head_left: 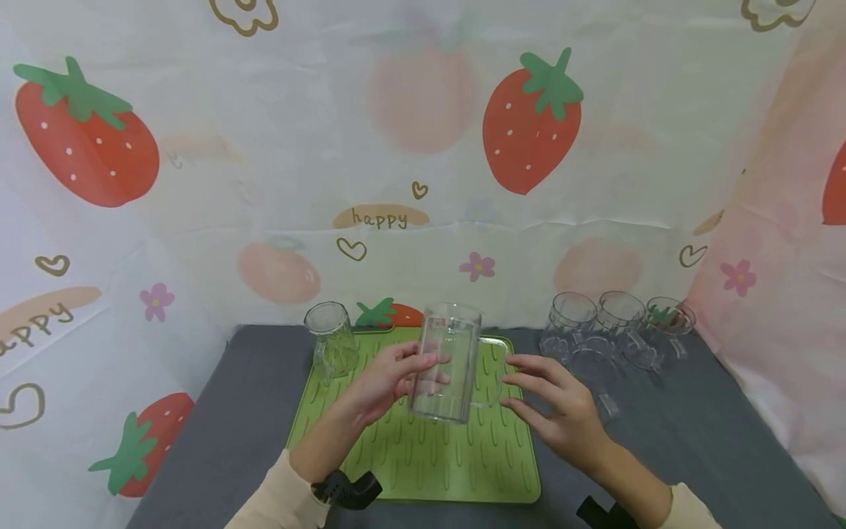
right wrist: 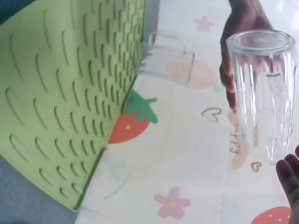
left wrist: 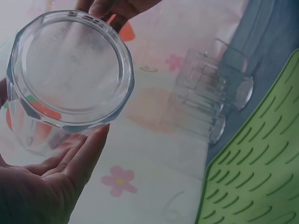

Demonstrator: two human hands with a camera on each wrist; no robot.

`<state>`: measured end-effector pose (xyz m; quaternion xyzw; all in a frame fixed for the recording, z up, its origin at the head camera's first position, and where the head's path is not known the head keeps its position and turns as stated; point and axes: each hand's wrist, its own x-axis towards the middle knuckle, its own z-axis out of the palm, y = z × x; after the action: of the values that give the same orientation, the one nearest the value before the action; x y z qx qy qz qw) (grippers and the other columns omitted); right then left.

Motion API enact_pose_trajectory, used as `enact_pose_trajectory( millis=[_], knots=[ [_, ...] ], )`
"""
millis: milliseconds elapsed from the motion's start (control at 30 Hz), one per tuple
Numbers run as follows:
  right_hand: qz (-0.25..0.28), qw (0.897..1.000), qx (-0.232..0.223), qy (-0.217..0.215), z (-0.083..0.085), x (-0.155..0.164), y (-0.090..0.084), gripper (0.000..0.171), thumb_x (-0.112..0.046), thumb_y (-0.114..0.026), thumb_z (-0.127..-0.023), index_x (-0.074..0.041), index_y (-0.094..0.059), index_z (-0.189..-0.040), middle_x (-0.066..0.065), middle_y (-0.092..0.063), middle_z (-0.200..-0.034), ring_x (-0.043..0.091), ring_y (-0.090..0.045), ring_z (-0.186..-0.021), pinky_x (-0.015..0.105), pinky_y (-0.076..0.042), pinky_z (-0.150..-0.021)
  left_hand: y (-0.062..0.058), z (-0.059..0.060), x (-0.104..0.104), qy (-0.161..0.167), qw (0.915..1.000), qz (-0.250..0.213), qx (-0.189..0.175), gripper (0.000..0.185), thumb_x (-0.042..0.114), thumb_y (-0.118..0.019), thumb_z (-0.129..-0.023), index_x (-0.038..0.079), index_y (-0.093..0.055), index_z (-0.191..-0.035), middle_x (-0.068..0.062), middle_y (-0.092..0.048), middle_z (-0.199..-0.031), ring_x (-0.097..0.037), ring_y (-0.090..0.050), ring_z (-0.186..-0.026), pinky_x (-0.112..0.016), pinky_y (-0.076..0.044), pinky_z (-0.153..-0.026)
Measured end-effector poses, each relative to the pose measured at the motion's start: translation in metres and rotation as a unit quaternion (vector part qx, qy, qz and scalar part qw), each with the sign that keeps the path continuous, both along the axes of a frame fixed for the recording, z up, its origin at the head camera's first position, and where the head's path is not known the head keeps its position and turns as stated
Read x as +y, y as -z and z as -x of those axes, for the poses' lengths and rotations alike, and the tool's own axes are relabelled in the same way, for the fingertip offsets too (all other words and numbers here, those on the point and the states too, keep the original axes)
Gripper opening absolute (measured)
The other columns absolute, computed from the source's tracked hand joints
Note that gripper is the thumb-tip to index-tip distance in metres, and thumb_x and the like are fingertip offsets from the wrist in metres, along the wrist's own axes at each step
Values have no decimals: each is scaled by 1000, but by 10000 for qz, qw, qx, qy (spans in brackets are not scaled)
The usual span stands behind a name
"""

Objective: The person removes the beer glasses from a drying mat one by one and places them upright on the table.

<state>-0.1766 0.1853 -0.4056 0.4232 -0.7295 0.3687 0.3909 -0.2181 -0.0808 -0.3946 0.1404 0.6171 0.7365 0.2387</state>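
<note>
The left grip (head_left: 388, 378) is clamping a clear mug (head_left: 444, 382) above the green mat (head_left: 429, 470); the right grip (head_left: 562, 411), fingers apart, is curving toward its handle (right wrist: 277, 151), touch unclear. Another mug (head_left: 333, 342) is standing at the mat's far-left corner, more mugs (head_left: 620, 312) right of it.

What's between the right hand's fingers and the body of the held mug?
The clear handle: in the head view it juts from the mug body toward the right hand.
</note>
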Motion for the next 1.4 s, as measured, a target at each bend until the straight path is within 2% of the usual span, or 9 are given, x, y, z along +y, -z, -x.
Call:
enact_pose_trajectory(
  millis=[133,233,400,533,667,800,900,1233,1400],
  knots=[
    [531,9925,-1093,-92,-4,0,0,27,-4,-77,-82,3,-69,-107,19,-64,-112,5,-62,-108,13,-51,-88,2,-4,-3,-213,9990,-15,403,63,19,-62,-94,-2,-35,-147,-25,-49,-143,-13,-69,-102,-32,-55,-93],
    [979,9701,-2198,-332,-7,-1,-1,43,15,-74,-74,6,-64,-115,15,-63,-115,3,-63,-105,18,-55,-84,4,-9,-4,-311,9969,14,721,65,17,-66,-92,2,-36,-148,-25,-47,-144,-20,-67,-112,-34,-53,-97],
    [1704,8962,-4039,-683,-8,0,-2,39,5,-67,-87,1,-59,-125,-5,-66,-115,6,-67,-102,24,-58,-81,8,-18,-2,-447,9924,126,1142,71,14,-72,-86,7,-38,-148,-19,-48,-145,-28,-59,-123,-33,-54,-95],
    [2205,8339,-4880,-1332,-6,2,-2,33,-1,-61,-93,-4,-59,-126,-6,-68,-110,8,-69,-98,29,-59,-83,11,-23,-1,-574,9889,83,1368,76,11,-76,-82,8,-38,-148,-18,-49,-144,-30,-57,-125,-30,-54,-96],
    [2415,7990,-5235,-1707,-4,2,1,27,-1,-57,-96,-12,-63,-120,-7,-68,-107,7,-68,-97,29,-59,-86,15,-25,1,-629,9878,-91,1421,78,10,-77,-81,7,-38,-148,-20,-49,-143,-32,-56,-125,-31,-51,-100],
    [2514,7855,-5377,-1753,-3,-1,4,27,-1,-57,-96,-19,-67,-115,-8,-69,-107,7,-68,-97,27,-58,-86,19,-27,1,-601,9884,-100,1391,79,10,-77,-81,4,-36,-149,-22,-47,-145,-35,-55,-127,-34,-50,-102],
    [2548,7821,-5410,-1751,-2,-2,6,26,-2,-58,-96,-17,-68,-115,-7,-71,-105,9,-70,-96,27,-58,-85,20,-28,1,-578,9892,-5,1345,80,10,-76,-82,4,-34,-149,-21,-47,-146,-35,-54,-129,-35,-49,-104],
    [2472,7826,-5430,-1779,-1,-3,9,26,-4,-60,-95,-16,-68,-117,-7,-72,-102,8,-70,-95,26,-58,-83,25,-27,0,-510,9890,109,1386,80,15,-75,-85,4,-32,-151,-23,-45,-147,-37,-53,-129,-33,-51,-101],
    [2445,7860,-5393,-1774,0,-4,10,26,-3,-61,-94,-12,-68,-118,-8,-73,-101,8,-71,-94,24,-58,-82,26,-28,0,-510,9898,113,1324,80,12,-75,-84,3,-31,-151,-24,-45,-147,-38,-52,-130,-42,-48,-104]
  ],
)
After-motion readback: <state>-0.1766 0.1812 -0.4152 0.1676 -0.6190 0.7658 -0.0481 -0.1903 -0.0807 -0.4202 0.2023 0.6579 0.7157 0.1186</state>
